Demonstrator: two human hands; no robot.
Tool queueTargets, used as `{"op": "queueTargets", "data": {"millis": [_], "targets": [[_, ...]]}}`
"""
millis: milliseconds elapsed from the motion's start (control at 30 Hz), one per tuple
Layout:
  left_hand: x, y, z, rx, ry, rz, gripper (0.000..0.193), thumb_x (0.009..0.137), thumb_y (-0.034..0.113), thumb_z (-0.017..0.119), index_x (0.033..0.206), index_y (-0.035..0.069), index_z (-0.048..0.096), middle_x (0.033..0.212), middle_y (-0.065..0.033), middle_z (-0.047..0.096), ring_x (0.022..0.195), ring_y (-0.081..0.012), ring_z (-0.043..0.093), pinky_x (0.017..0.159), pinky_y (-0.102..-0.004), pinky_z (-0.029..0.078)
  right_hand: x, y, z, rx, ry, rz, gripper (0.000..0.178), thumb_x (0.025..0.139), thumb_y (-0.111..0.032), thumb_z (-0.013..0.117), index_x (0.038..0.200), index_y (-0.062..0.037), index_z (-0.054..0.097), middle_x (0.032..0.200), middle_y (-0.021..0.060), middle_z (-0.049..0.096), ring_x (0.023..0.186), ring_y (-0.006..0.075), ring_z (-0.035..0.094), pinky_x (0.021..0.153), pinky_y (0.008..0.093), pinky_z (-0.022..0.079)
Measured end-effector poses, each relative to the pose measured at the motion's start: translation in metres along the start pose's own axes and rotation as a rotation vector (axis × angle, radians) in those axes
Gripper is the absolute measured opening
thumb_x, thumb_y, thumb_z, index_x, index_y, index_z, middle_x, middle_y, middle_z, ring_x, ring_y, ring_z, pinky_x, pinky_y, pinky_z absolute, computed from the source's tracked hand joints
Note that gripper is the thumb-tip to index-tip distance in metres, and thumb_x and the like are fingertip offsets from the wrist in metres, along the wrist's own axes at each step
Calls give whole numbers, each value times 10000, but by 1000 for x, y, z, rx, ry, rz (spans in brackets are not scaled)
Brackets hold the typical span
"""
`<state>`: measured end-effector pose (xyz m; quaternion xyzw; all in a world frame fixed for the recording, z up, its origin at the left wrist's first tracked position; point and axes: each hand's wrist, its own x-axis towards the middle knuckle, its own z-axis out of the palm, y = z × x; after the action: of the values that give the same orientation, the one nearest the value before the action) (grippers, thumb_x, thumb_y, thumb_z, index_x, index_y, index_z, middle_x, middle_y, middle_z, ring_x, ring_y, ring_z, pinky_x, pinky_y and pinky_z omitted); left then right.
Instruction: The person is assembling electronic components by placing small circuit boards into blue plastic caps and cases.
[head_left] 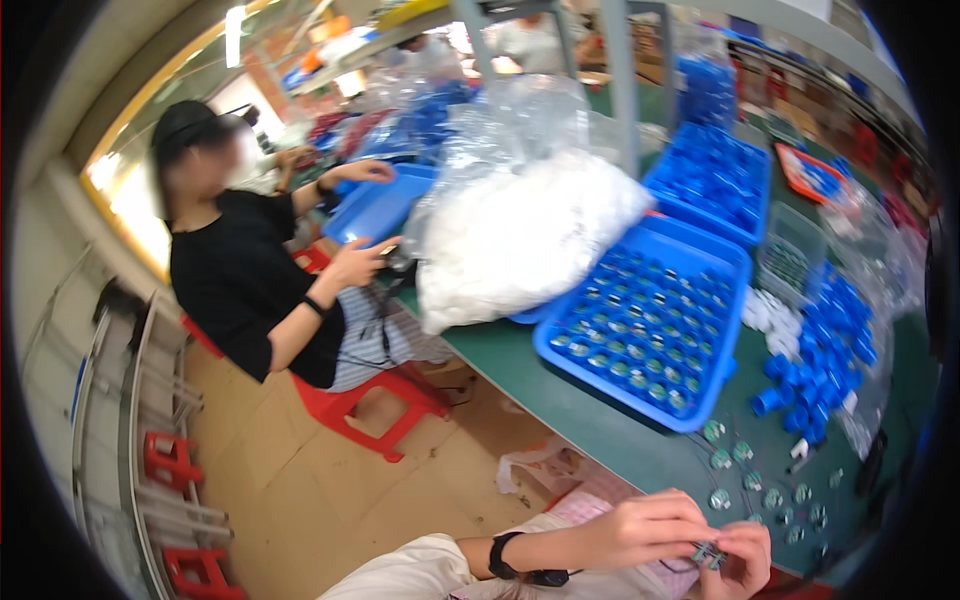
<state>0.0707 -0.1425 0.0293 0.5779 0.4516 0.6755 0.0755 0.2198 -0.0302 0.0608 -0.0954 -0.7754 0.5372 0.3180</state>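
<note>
Reference landmark: the blue tray (600, 382) on the green worktop (560, 402).

Piece in hand: a small greenish part (710, 553), below and to the right of the blue tray, near the worktop's front edge. Pinched between the fingertips of the left hand (655, 530) and the right hand (742, 560); both hands closed on it, neither free. Exact form too small to tell; by colour, probably similar to the loose round boards (773, 498) spread below and to the right of the blue tray.

Progress, judged from the layout: well advanced, not complete. Apparently done: the rows of blue pieces with round boards (637, 330) across most of the blue tray's floor. Apparently left: the part in the fingers, the loose round boards, and the heap of blue caps (828, 345) to the right of the blue tray, with white pieces (772, 320) between. Probable further stock: a clear container (800, 222) right of the blue tray's far corner, and a second blue bin (763, 200) behind. Final count: impossible to tell.
</note>
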Motion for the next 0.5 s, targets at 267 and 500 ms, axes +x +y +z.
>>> {"op": "queueTargets", "data": {"millis": [267, 500], "targets": [[3, 22, -3, 138, 69, -136, 191, 755, 10, 710, 942, -6, 672, 900, -119, 645, 809, -263, 627, 687, -327, 508, 3, 9, 7, 24, -13, -84, 203, 737, 122, 627, 913, 29, 591, 936, 145, 569, 876, 255, 551, 770, 324, 466], [5, 17, 1, 76, 80, -140, 139, 764, 15, 690, 900, 1, 667, 880, -120, 634, 797, -261, 620, 684, -332, 503, 7, 10, 10, 20, -5, -185, 200, 755, 127, 598, 920, 18, 572, 918, 137, 565, 861, 249, 542, 752, 325, 467]]}}
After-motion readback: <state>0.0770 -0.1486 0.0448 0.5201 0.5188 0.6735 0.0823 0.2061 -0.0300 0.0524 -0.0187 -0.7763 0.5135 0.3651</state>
